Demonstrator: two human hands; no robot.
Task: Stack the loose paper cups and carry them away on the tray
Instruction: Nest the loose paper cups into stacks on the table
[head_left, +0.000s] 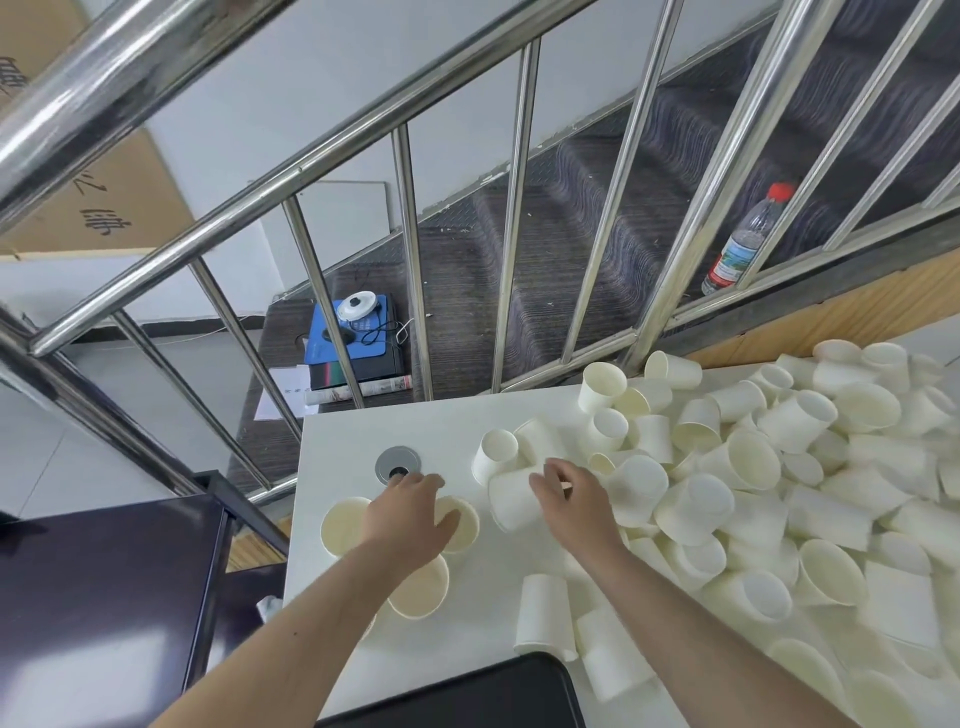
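Left hand (410, 512) laid, fingers loose, on upright cream paper cup (462, 522). Right hand (569, 493), half-curled, empty, poised over toppled white paper cup (511, 501); mouth faced 5 o'clock.

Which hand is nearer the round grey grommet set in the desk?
Left. The left hand has its fingers just short of the grommet, over upright cups. The right hand is farther off, at the edge of the cup pile.
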